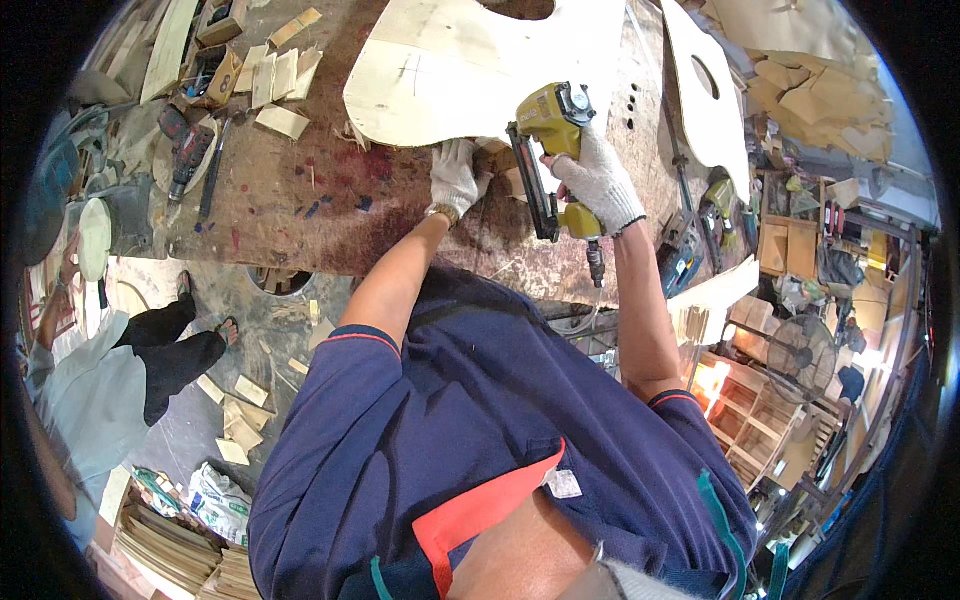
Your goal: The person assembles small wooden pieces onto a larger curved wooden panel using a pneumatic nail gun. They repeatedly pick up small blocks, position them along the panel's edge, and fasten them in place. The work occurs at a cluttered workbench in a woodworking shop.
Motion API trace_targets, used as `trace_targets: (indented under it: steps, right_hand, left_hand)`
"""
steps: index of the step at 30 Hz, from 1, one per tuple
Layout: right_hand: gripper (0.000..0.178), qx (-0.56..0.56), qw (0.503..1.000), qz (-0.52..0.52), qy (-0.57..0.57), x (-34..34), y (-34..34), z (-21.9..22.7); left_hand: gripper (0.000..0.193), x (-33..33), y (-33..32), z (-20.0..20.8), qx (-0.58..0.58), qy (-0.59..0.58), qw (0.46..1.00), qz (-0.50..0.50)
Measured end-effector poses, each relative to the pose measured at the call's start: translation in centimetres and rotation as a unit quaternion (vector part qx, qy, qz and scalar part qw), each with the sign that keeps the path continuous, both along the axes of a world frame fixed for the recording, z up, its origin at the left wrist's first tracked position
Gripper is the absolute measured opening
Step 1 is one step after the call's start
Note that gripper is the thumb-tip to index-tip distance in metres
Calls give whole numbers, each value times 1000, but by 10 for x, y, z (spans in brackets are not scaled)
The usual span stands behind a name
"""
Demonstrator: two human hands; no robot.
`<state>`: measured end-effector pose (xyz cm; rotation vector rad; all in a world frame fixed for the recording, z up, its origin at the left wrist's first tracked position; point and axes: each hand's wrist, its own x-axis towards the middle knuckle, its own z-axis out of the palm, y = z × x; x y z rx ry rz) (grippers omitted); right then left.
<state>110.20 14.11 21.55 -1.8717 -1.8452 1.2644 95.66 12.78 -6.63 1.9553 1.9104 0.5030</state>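
Note:
A pale plywood panel (450, 75) with curved edges and a cut-out lies on the stained workbench (330, 215). At the panel's near edge is my left hand (456, 176) in a white knit glove, its fingers stretched toward the edge and its thumb spread to the right. The fingertips meet the edge, and whether they reach under it I cannot tell. My gloved right hand (600, 180) is wrapped round the grip of a yellow and black nail gun (552, 122). The gun's head overlaps the panel in view, and an air hose fitting (596, 262) hangs from its handle.
Thin wood offcuts (285, 75), a cordless drill (186, 150) and a dark bar (214, 170) lie to the left. Another cut panel (712, 100) and power tools (680, 255) are at the right. Behind on the left stands another person (100, 390); wood scraps (242, 420) litter the floor.

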Motion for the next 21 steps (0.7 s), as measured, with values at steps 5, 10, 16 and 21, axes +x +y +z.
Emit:
trace_targets:
  steps: [5,10,16,21]
  right_hand:
    - [46,43,997,24,-52,-3,-1,-10]
    - [47,38,999,12,-10,-8,3,-12]
    - [51,54,997,-2,-54,-12,0,-9]
    - [53,41,994,-97,31,20,-26,16]
  left_hand:
    - [87,1,1,8,-15,-2,1000,-8]
    - [89,2,-2,-7,19,-21,1000,6]
    - [81,1,1,-8,55,-78,995,20]
    - [71,-14,-7,22,-37,-112,993,1]
